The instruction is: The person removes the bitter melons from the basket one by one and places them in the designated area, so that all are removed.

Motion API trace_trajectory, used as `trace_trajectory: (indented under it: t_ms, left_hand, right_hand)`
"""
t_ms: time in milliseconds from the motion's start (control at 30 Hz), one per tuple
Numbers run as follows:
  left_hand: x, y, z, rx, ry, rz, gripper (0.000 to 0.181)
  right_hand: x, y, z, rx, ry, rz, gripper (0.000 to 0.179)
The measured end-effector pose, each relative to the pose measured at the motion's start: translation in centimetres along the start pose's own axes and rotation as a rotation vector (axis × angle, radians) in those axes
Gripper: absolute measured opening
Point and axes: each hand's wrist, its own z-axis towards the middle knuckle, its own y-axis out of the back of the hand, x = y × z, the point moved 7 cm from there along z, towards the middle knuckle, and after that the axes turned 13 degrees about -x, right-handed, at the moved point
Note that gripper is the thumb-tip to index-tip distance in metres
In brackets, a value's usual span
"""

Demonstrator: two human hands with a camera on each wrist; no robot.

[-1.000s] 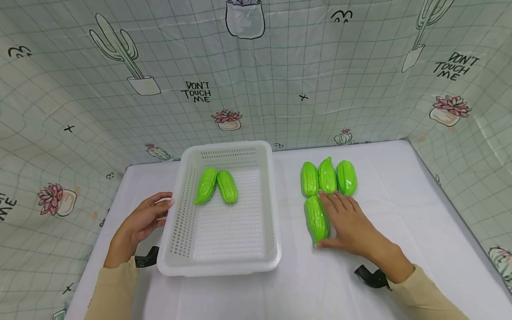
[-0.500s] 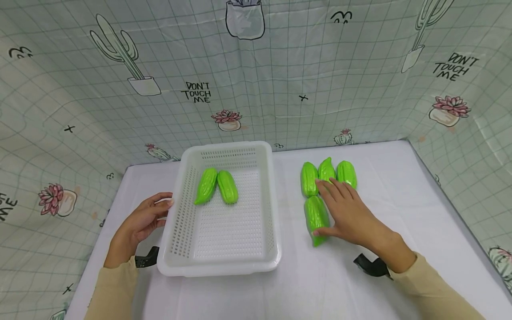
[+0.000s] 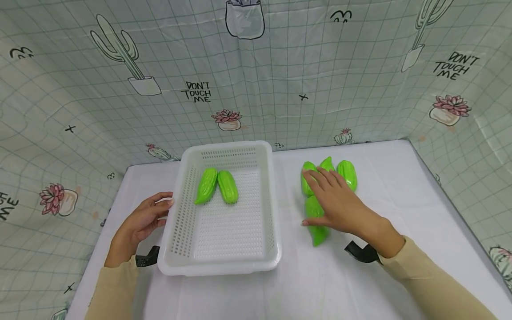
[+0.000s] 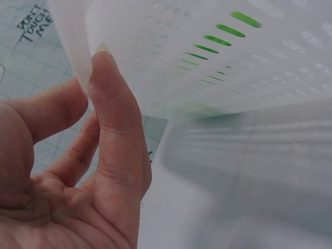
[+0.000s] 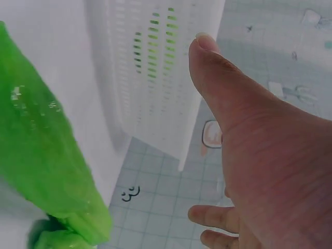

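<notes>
A grid-patterned cloth with cactus drawings [image 3: 264, 71] hangs behind the white worktop [image 3: 308, 293]. The left hand's [image 3: 145, 218] fingers pinch the rim of a white basket [image 3: 232, 231], in which two green vegetables [image 3: 227, 186] lie side by side. The right hand [image 3: 340, 202], fingers spread wide, hovers over four more green vegetables [image 3: 346, 174] beside the basket.

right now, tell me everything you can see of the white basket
The white basket looks plastic: rectangular with rounded corners, an open top, a broad rim, and perforated walls and floor. It sits upright on the white cloth, holding two green gourd-like pieces; the left hand touches its left rim.
</notes>
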Motion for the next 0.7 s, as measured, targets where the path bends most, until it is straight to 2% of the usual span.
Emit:
trace_trajectory:
  t_ms: [700]
  left_hand:
    - [0.0,-0.1,0.0,0.001,-0.006,0.019,0.023]
  right_hand:
    - [2.4,-0.2,5.3,0.063,0.078,-0.021,0.120]
